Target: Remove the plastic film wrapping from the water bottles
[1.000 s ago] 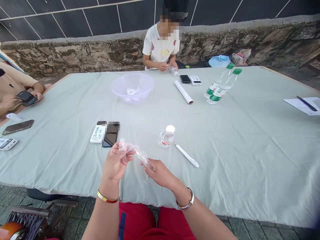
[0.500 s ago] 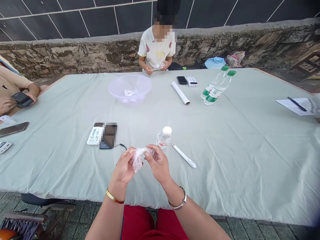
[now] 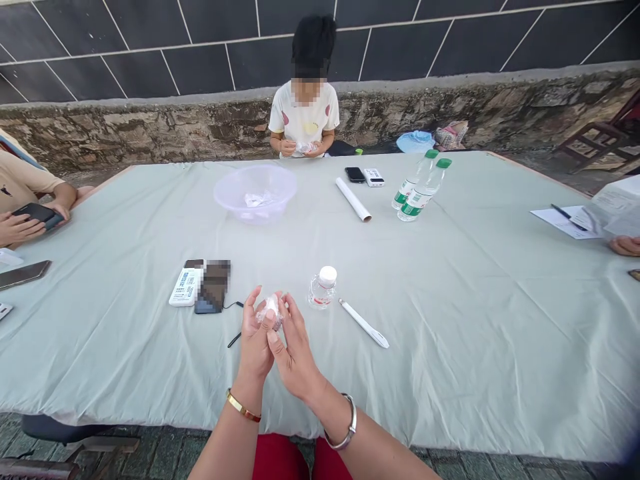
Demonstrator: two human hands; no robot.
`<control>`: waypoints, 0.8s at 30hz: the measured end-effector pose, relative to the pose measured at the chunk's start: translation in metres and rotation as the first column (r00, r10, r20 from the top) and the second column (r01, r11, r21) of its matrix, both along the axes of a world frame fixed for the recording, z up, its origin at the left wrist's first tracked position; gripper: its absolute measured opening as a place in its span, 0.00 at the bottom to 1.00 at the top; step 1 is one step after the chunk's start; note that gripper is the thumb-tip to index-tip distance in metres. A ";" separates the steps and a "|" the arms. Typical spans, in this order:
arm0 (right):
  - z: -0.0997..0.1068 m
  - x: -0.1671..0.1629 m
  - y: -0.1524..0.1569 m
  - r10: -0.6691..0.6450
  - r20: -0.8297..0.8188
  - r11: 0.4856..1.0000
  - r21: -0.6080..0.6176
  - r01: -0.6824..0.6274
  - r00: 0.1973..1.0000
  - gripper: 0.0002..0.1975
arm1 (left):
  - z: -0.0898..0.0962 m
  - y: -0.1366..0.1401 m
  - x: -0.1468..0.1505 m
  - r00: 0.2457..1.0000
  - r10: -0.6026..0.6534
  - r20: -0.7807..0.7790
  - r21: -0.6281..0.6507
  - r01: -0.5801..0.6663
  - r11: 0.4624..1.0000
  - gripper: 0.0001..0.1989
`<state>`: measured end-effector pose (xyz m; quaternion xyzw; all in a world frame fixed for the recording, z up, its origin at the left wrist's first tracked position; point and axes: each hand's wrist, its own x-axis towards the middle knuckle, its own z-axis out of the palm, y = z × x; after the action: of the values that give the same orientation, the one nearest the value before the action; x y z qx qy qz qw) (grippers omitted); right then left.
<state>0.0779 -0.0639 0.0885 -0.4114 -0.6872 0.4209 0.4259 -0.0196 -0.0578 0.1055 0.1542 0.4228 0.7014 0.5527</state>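
Since a second ago, our two hands have come close together, and the wrap [image 3: 271, 315] that hung long between them is now a small, crumpled lump. Our left hand [image 3: 256, 347] is clamped on the wrap, with the thumb pressed on top. Our right hand [image 3: 296, 357] leans against the other side of it, and its fingers are nearly straight, so we cannot tell if it grips too. We see the wrap held up over the near part of the cloth [image 3: 475, 347].

Just beyond our right hand stands a small bottle [image 3: 322, 293] with a white cap, and a white stick [image 3: 364, 324] lies beside it. To the left of our hands, a black phone [image 3: 210, 297] lies right next to a white box [image 3: 186, 287], near a thin black cord [image 3: 234, 339].

Farther off, we see a pale purple bowl [image 3: 224, 197] with something white in it, a white roll [image 3: 353, 199] lying down, and two tall bottles [image 3: 419, 198] with green caps. Across from us sits a person [image 3: 304, 123] with some clear stuff in both hands. At the right edge, more of another person's hand [image 3: 625, 245] shows now, near some paper [image 3: 550, 221].
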 end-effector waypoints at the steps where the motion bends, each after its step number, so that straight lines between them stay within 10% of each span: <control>1: -0.008 0.009 0.003 -0.074 0.034 0.995 0.069 0.071 0.997 0.26 | -0.004 0.004 -0.003 0.999 0.032 0.027 -0.044 -0.031 0.999 0.23; 6: -0.053 0.064 0.032 -0.588 0.088 0.809 0.073 0.584 0.804 0.24 | -0.025 0.030 -0.019 0.952 0.252 0.174 -0.286 -0.196 0.938 0.06; 10: -0.068 0.073 0.060 -0.473 0.268 0.852 -0.102 0.513 0.839 0.40 | -0.034 0.038 -0.013 0.951 0.219 0.219 -0.300 -0.148 0.942 0.05; 24: -0.079 0.050 0.092 -0.516 0.382 0.802 -0.097 0.589 0.767 0.35 | -0.072 0.048 0.001 0.960 0.148 0.238 -0.240 -0.090 0.967 0.13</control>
<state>0.1277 0.0282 0.0095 -0.7045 -0.5480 0.2696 0.3614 -0.0182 -0.0095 0.0339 -0.0267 0.4344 0.6947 0.5727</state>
